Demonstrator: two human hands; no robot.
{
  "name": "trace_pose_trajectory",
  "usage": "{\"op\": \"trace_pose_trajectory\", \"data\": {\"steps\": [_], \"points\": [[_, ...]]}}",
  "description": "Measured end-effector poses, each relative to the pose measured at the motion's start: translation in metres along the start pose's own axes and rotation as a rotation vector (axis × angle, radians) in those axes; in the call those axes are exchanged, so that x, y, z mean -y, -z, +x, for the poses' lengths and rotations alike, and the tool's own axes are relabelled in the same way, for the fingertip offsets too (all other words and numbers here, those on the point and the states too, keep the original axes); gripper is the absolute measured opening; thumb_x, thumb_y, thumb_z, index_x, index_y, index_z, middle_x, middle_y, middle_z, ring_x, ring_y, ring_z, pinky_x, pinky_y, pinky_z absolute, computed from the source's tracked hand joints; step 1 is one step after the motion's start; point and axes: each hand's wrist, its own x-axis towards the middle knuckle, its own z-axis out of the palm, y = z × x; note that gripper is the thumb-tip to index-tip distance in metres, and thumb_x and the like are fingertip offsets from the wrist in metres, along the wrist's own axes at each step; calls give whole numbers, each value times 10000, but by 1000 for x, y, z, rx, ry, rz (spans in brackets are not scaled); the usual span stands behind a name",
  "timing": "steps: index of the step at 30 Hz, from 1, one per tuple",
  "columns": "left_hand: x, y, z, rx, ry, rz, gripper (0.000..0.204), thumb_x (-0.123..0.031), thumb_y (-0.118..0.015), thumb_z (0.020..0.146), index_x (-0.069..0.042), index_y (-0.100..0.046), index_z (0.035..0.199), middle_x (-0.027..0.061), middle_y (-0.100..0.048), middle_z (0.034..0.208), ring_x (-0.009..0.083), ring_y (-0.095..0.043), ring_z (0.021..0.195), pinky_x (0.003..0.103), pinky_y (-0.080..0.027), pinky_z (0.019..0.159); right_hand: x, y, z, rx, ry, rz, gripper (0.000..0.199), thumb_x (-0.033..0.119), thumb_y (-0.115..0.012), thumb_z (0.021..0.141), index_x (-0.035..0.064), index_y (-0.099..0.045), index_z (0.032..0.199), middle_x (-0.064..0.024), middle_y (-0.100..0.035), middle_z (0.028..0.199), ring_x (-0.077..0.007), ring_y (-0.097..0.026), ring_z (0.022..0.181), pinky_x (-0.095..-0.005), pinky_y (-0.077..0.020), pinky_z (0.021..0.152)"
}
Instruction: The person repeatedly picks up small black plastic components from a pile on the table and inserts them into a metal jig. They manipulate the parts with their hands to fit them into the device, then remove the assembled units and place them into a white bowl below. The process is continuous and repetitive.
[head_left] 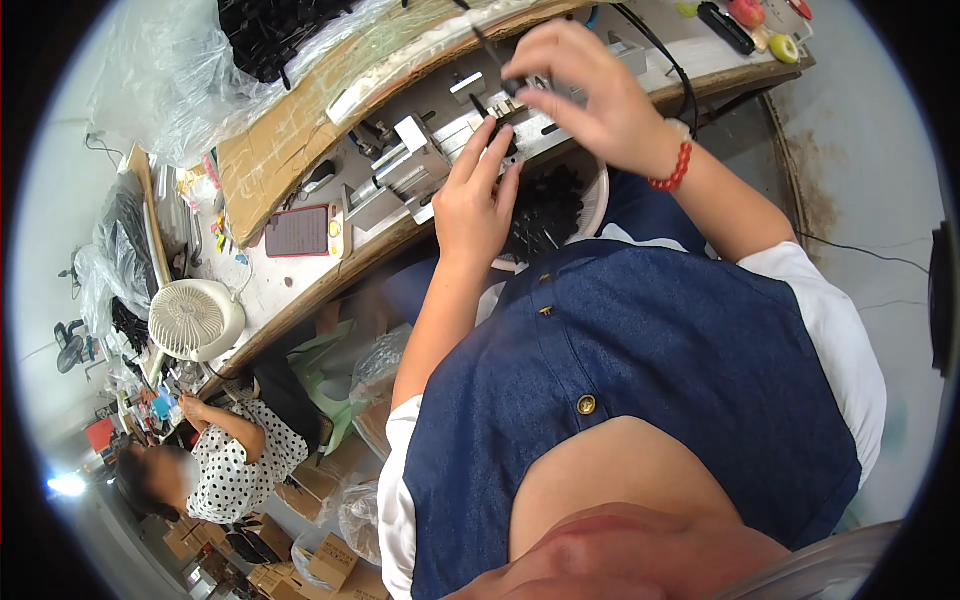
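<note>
On the workbench stands a silver metal fixture (410,165) with blocks and a slide. My left hand (472,205) reaches to its right end, with fingers and thumb closed around a small black part (512,150) that they mostly hide. Just to the right, my right hand (590,100) is raised over the bench, slightly blurred. Its thumb and fingers pinch a thin black stick-like piece (488,48) that points up and left. Below the bench edge, a light-rimmed basket (601,195) full of black pieces (545,215) rests by my lap.
Left of the fixture lie a phone (297,232), a cardboard sheet (262,170) and a white fan (196,320). Clear plastic bags (165,85) and a pile of black parts (270,35) are behind. Fruit (783,48) sits far right. A co-worker in dotted clothing (245,460) sits at left.
</note>
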Motion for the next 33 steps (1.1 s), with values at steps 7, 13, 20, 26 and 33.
{"op": "trace_pose_trajectory", "data": {"steps": [7,13,20,26,33], "points": [[21,6,-35,-405,-103,-190,335,164,-675,817,-51,-775,1053,109,-444,1211,146,-615,841,254,-534,697,7,-41,-47,209,6,-147,207,116,-706,877,77,-674,1078,-49,-643,1219,-275,-562,1130,-419,-458,984],[27,5,-48,-478,-227,-136,419,220,-638,755,-71,-765,1028,99,-418,1193,178,-591,910,255,-529,723,-2,-60,-51,221,100,-387,163,168,-610,872,110,-688,1002,-14,-657,1258,-225,-568,1090,-383,-467,953],[28,11,-53,-478,-255,-132,438,222,-614,763,-70,-759,1056,103,-425,1201,170,-592,881,242,-526,717,-2,-57,-48,213,114,-409,117,170,-642,875,115,-690,967,0,-680,1239,-200,-577,1075,-365,-444,936],[15,27,-49,-305,32,-201,311,109,-608,904,-20,-717,1165,99,-496,1177,83,-584,699,204,-490,612,-3,-57,-53,161,132,-336,159,172,-688,865,142,-713,1019,7,-677,1179,-192,-590,1073,-376,-428,912],[-3,33,-8,-6,536,-1008,239,-199,-612,1057,7,-720,1116,-42,-557,749,17,-444,581,192,-332,517,24,-48,-60,149,321,-150,269,167,-666,854,178,-704,1119,31,-634,1095,-183,-594,1028,-360,-413,882]]}}
